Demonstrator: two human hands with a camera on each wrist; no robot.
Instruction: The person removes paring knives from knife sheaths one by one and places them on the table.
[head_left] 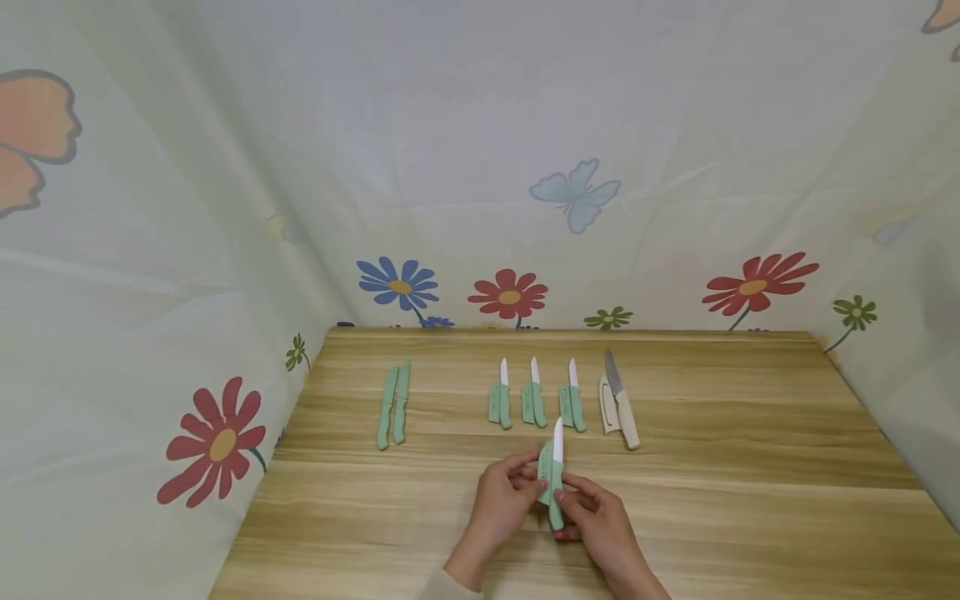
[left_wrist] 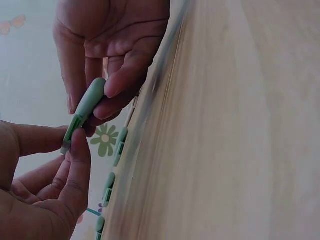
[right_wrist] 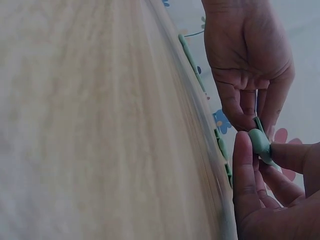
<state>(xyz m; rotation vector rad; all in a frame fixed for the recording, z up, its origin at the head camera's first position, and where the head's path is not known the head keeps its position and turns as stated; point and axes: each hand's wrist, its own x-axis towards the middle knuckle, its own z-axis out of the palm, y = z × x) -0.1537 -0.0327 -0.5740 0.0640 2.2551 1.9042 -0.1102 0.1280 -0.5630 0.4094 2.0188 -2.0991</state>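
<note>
A small paring knife with a white blade and a green handle is held up over the near middle of the table, blade pointing away from me. Alongside its left side is a green blade cover, and the blade is bare. My left hand pinches the cover between thumb and fingers. The right hand grips the handle, thumb on top. From the left wrist view, the handle's rounded end sits in the right fingers, while the left fingertips press the cover.
Beyond the hands, three green knives lie in a row, white blades bare and covers beside them. Right of these is a cream-handled knife beside its cream cover. Two covered green knives lie at left on the wooden table.
</note>
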